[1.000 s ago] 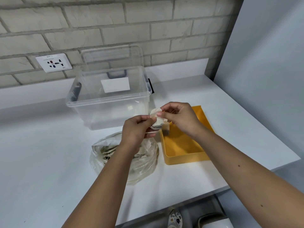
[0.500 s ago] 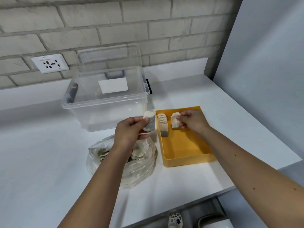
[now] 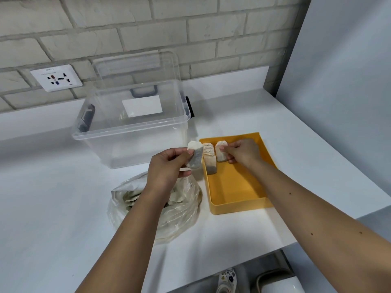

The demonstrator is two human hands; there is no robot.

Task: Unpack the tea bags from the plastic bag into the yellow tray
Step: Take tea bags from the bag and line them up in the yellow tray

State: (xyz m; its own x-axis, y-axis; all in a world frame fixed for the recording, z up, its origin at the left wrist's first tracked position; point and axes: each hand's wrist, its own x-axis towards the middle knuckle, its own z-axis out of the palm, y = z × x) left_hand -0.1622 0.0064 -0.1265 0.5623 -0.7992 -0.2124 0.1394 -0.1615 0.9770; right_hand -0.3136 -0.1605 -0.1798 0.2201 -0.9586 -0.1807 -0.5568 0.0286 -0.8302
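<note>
The yellow tray (image 3: 234, 185) lies on the white counter, right of a crumpled clear plastic bag (image 3: 182, 210) that holds several tea bags. One tea bag (image 3: 209, 160) stands against the tray's far left wall. My right hand (image 3: 243, 153) pinches a second tea bag (image 3: 221, 154) and holds it upright in the tray beside the first. My left hand (image 3: 167, 166) hovers above the plastic bag, just left of the tray, and pinches a third tea bag (image 3: 195, 154) in the air.
A clear plastic storage box (image 3: 131, 127) with its lid leaning behind it stands at the back, close to the tray. A wall socket (image 3: 56, 78) is set in the brick wall. The counter's front edge runs near the tray; a grey wall closes the right side.
My hands split the tea bags they held together. The right hand carried one down into the tray beside the standing one. The left hand stayed above the plastic bag with another.
</note>
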